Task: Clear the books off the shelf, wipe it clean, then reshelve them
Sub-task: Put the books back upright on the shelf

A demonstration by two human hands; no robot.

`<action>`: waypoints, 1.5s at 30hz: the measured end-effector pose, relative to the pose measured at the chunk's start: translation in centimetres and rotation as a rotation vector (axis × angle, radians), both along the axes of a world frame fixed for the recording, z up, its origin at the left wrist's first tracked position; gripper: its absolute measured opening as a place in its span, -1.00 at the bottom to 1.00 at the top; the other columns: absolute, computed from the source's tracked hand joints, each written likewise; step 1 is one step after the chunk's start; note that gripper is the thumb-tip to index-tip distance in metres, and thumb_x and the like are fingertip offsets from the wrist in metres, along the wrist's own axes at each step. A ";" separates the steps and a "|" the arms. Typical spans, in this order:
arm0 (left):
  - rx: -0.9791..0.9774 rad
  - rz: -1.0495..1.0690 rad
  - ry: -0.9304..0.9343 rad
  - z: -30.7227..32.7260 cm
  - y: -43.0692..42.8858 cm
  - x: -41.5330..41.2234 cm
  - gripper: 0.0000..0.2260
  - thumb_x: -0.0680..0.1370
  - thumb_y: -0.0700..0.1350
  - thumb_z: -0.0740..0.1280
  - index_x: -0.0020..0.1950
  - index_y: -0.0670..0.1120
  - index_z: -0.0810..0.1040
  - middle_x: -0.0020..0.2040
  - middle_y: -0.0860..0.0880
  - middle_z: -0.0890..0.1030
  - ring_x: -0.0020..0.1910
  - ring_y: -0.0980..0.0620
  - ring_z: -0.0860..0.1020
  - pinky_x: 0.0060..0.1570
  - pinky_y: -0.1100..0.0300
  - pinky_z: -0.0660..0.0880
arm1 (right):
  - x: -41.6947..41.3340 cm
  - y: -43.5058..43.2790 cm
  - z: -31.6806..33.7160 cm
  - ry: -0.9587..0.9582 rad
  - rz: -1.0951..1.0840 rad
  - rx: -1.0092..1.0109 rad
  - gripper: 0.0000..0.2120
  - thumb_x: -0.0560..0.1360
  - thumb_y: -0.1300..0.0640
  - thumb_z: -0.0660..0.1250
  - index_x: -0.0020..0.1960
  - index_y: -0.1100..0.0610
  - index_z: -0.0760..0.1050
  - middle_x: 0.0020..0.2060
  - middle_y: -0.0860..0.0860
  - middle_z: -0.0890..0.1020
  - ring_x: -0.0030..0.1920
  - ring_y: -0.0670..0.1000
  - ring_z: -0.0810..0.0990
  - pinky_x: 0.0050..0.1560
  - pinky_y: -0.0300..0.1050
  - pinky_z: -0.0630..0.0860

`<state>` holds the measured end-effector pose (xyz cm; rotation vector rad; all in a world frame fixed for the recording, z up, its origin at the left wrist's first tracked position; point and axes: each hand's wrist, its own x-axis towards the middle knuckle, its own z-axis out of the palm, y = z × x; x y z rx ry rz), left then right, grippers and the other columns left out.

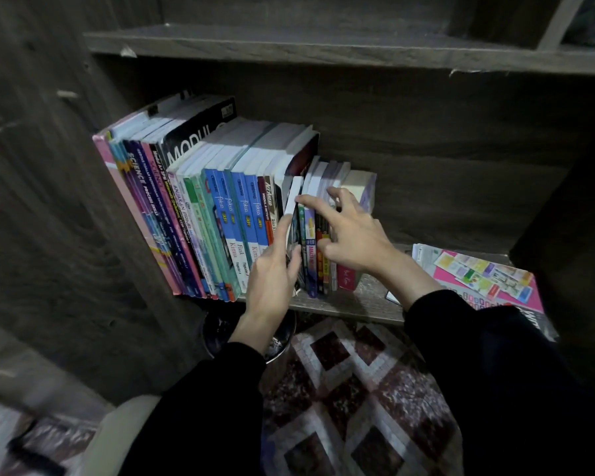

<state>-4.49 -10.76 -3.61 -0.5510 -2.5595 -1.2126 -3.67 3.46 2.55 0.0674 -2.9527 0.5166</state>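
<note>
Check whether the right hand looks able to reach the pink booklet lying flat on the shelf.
Probably yes. The pink booklet lies in the open to the right of the right hand, with nothing standing between them; that hand only touches the small books.

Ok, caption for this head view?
Left hand grips a slim book in the upright row on the shelf while right hand touches neighbouring small books.
</note>
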 end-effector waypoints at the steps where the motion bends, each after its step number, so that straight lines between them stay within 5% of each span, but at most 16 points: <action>1: 0.014 -0.011 -0.001 0.1 0.0 -0.1 -0.51 0.64 -0.10 0.20 0.53 0.08 0.12 -0.44 0.02 0.38 -0.56 0.19 0.28 -0.52 0.27 0.32 | 0.0 0.0 0.0 -0.003 0.000 0.003 -0.25 0.43 0.19 0.29 0.47 -0.29 0.08 0.51 0.09 0.06 0.51 0.17 0.06 0.33 0.27 0.29; 5: -0.047 0.045 -0.064 1.9 -0.8 0.9 -0.51 0.61 -0.17 0.25 0.51 0.04 0.22 -0.48 -0.02 0.45 -0.58 0.09 0.33 -0.49 0.10 0.46 | -0.1 0.1 0.2 -0.009 0.009 0.020 -0.25 0.44 0.20 0.27 0.47 -0.31 0.07 0.50 0.08 0.06 0.50 0.15 0.07 0.31 0.22 0.32; 12: -0.330 -0.085 -0.267 7.5 -4.2 6.1 -0.50 0.54 -0.31 0.29 0.41 0.08 0.40 -0.10 -0.10 0.58 -0.66 0.19 0.36 -0.63 0.40 0.30 | -1.2 0.3 0.8 -0.067 0.051 -0.014 -0.33 0.54 0.23 0.10 0.46 -0.37 0.07 0.52 0.05 0.08 0.51 0.13 0.09 0.39 0.19 0.23; 17: -0.172 -0.159 -0.148 9.6 -1.5 6.8 -0.57 0.56 -0.26 0.30 0.36 0.10 0.47 -0.57 0.07 0.44 -0.66 0.21 0.33 -0.62 0.48 0.19 | 0.0 3.1 0.0 0.109 -0.003 -0.738 -0.41 0.56 0.30 0.10 0.47 -0.20 0.23 0.49 -0.05 0.26 0.45 -0.10 0.24 0.43 0.00 0.27; 22: 0.027 -0.180 -0.070 7.7 6.0 4.0 -0.58 0.52 -0.30 0.31 0.36 -0.02 0.50 -0.50 0.03 0.46 -0.52 0.20 0.45 -0.38 0.51 0.28 | 3.6 6.1 -3.3 0.634 -0.585 -1.016 -0.59 0.66 0.06 0.09 0.49 -0.02 0.21 0.46 -0.04 0.30 0.39 -0.13 0.26 0.25 -0.31 0.16; 26: 0.071 -0.154 -0.020 4.9 11.4 1.9 -0.54 0.55 -0.29 0.25 0.44 -0.02 0.40 -0.17 -0.18 0.65 -0.35 0.01 0.57 -0.37 0.38 0.34 | 4.2 7.1 -8.7 0.300 -0.518 -0.897 -0.50 0.58 0.22 0.21 0.50 0.06 0.22 0.43 0.04 0.35 0.42 0.00 0.31 0.41 -0.07 0.23; 29: 0.015 -0.141 -0.043 3.6 12.6 0.2 -0.53 0.59 -0.29 0.21 0.49 -0.02 0.30 0.05 -0.16 0.60 -0.25 0.08 0.50 -0.24 0.42 0.30 | 3.0 6.9 -11.7 -0.033 -0.336 -0.846 -0.28 0.43 0.22 0.32 0.54 0.02 0.16 0.41 0.08 0.41 0.36 0.02 0.40 0.40 -0.04 0.31; 31: -0.020 -0.200 -0.031 2.6 12.4 -0.6 -0.51 0.59 -0.34 0.18 0.50 -0.04 0.28 0.31 -0.17 0.48 0.08 0.00 0.54 0.02 0.39 0.35 | 2.0 6.1 -12.9 -0.108 -0.267 -0.795 -0.28 0.47 0.19 0.31 0.56 0.02 0.10 0.42 0.10 0.40 0.37 0.03 0.40 0.35 -0.15 0.29; 34: -0.183 -0.254 0.103 1.3 11.1 -0.8 -0.47 0.56 -0.38 0.18 0.51 -0.07 0.25 0.55 -0.12 0.09 0.51 -0.08 0.12 0.46 0.19 0.08 | 0.7 5.2 -13.6 -0.057 -0.271 -0.746 -0.36 0.60 0.21 0.19 0.58 0.04 -0.04 0.46 0.13 0.33 0.42 0.13 0.36 0.27 -0.20 0.29; 37: -0.405 -0.155 0.446 -0.2 10.0 -1.1 -0.40 0.37 -0.39 0.40 0.40 -0.14 0.43 0.52 -0.21 0.20 0.48 -0.14 0.02 0.39 -0.06 0.16 | -0.1 5.9 -13.3 -0.065 -0.257 -0.687 -0.34 0.63 0.13 0.17 0.57 0.02 -0.16 0.46 0.16 0.31 0.39 0.18 0.37 0.23 -0.18 0.31; 39: -0.499 -0.104 0.453 -0.8 9.8 -1.3 -0.37 0.31 -0.36 0.47 0.37 -0.16 0.47 0.51 -0.23 0.21 0.48 -0.23 0.07 0.38 -0.18 0.13 | -0.1 7.0 -12.8 -0.137 -0.234 -0.657 -0.32 0.62 0.08 0.20 0.57 -0.02 -0.16 0.48 0.14 0.27 0.43 0.15 0.33 0.28 -0.21 0.27; 42: -0.578 -0.107 0.366 -0.8 9.8 -0.8 -0.39 0.41 -0.28 0.41 0.45 -0.14 0.35 0.56 -0.20 0.01 0.53 -0.22 -0.08 0.40 -0.07 -0.23 | 0.7 8.3 -11.9 -0.140 -0.220 -0.588 -0.36 0.58 0.09 0.28 0.56 -0.02 0.05 0.40 0.13 0.41 0.39 0.11 0.39 0.27 -0.24 0.29; 45: -0.522 -0.091 0.350 -0.9 10.2 0.1 -0.41 0.48 -0.20 0.35 0.50 -0.11 0.27 0.56 -0.22 -0.09 0.52 -0.22 -0.21 0.39 -0.04 -0.34 | 3.0 9.9 -11.2 0.152 -0.463 -0.538 -0.57 0.56 0.17 0.29 0.42 0.07 0.39 0.21 0.13 0.58 0.24 0.13 0.51 0.20 -0.09 0.43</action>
